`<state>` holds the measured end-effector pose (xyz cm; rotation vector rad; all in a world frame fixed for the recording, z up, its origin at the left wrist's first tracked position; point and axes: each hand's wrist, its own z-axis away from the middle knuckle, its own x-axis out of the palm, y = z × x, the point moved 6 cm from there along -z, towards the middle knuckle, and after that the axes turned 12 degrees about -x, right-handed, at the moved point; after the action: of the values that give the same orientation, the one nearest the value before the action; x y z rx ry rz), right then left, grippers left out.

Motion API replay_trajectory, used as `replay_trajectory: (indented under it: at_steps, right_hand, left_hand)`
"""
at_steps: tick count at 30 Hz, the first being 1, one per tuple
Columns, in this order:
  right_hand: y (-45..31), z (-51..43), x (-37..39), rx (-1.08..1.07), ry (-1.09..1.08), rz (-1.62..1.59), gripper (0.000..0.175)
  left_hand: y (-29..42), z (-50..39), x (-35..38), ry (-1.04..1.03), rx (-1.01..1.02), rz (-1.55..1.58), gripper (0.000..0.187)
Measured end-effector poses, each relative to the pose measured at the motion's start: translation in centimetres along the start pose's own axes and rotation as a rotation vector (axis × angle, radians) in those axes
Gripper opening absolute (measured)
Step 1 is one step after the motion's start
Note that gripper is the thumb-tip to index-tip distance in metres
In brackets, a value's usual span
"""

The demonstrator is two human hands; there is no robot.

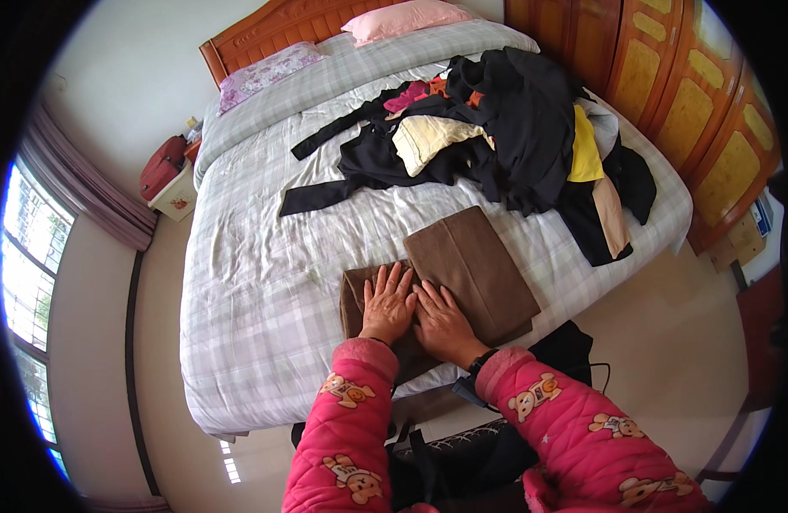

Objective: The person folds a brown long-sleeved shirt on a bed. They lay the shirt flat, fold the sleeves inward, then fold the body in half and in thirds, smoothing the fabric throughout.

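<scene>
A brown folded garment lies at the bed's near edge in two parts. Its wide, flat folded panel (pixel 480 269) is on the right, with a crease down the middle. The smaller brown folded section (pixel 352 292) is on the left, under my hands. My left hand (pixel 387 306) rests palm down on this left section, fingers spread. Just beside it, my right hand (pixel 444 326) presses flat where the two parts meet, its fingertips close to the left thumb. Neither hand grips anything. Whether the two brown parts are one piece of cloth is hidden by my hands.
A loose heap of black clothes (pixel 528 115) covers the bed's far right, with cream cloth (pixel 432 138) and yellow cloth (pixel 585 147) among it. Pillows (pixel 407 20) lie by the wooden headboard (pixel 272 35). Wooden wardrobe doors (pixel 682 96) stand on the right; a red bag (pixel 164 167) sits left.
</scene>
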<state>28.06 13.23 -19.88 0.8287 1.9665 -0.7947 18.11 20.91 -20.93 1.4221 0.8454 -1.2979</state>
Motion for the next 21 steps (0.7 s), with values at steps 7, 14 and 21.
replay_trajectory:
  at_steps: [7,14,21]
  right_hand:
    - [-1.3,1.2,-1.2,-0.005,-0.076,0.01,0.07]
    - [-1.9,2.7,-1.3,0.01,-0.161,0.039,0.076]
    - [-2.4,3.3,-1.2,0.031,-0.187,0.043,0.075]
  left_hand:
    - [-0.3,0.0,0.0,0.006,0.008,-0.024,0.061]
    - [-0.8,2.7,0.4,0.07,-0.013,-0.046,0.071]
    - [-1.5,8.5,0.5,0.196,-0.042,-0.067,0.073]
